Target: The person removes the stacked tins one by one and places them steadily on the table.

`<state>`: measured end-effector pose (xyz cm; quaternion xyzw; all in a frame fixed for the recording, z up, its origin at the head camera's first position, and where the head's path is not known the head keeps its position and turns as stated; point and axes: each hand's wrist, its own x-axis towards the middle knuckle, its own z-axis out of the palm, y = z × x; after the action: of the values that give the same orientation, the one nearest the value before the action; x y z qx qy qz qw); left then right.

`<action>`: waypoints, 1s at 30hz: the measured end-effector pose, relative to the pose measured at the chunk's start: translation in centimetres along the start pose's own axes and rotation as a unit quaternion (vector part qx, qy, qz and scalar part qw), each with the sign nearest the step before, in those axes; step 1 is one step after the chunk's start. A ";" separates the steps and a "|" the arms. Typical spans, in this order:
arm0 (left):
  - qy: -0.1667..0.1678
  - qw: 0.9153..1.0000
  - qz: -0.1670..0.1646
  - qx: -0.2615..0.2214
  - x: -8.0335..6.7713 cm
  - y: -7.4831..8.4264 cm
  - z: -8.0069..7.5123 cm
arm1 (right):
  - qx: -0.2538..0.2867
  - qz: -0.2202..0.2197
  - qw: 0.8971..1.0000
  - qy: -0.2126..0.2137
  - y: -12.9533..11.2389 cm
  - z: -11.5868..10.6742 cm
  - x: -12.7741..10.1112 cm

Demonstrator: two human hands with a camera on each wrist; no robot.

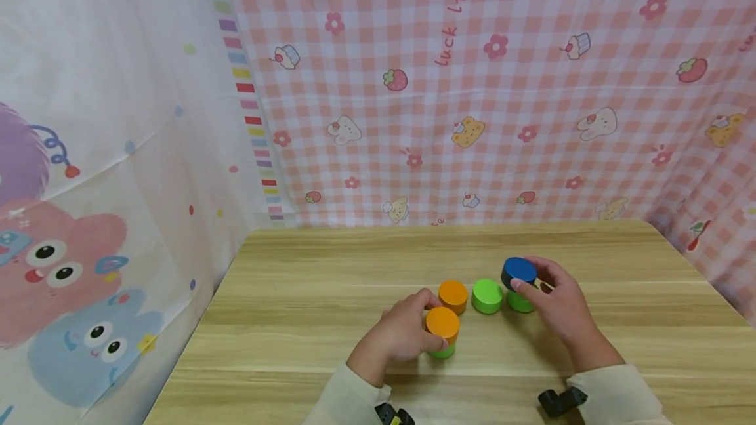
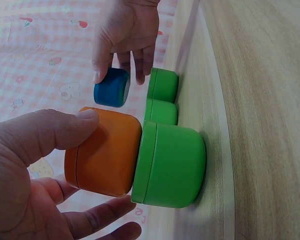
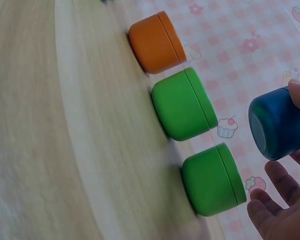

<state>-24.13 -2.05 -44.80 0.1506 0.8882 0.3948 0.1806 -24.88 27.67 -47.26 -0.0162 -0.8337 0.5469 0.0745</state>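
Observation:
My left hand (image 1: pixel 404 330) grips a small round orange container (image 1: pixel 442 324) between thumb and fingers. That container sits base-down on the lid of a green container (image 2: pixel 172 165), which stands on the table. In my right hand (image 1: pixel 561 307) a blue container (image 1: pixel 520 273) is pinched by its sides, upright and raised, with a gap between it and the green containers in the right wrist view. Below it in the head view stands one green container (image 3: pixel 213 181). A further green container (image 1: pixel 487 297) and another orange container (image 1: pixel 453 296) stand between the hands, farther back.
All this is on a light wood-grain table (image 1: pixel 307 294). A pink checked cloth (image 1: pixel 437 97) hangs behind its back edge, and a white printed cloth (image 1: pixel 153 215) hangs on the left. Each wrist carries a black device, the right one (image 1: pixel 562 401) lying over the cuff.

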 end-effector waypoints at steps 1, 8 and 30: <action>0.000 1.000 0.000 0.000 0.0 0.0 0.0 | -0.002 0.000 1.000 0.001 0.1 -0.1 0.0; -0.001 1.000 -0.001 0.003 -0.1 0.1 0.0 | -0.004 0.007 1.000 0.005 0.5 -0.5 0.2; 0.000 1.000 0.001 0.001 -0.1 0.0 0.0 | -0.028 -0.011 1.000 0.010 2.4 -2.3 0.6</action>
<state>-24.05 -2.06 -44.76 0.1517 0.8882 0.3944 0.1803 -25.29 30.79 -48.52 -0.0145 -0.8480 0.5224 0.0880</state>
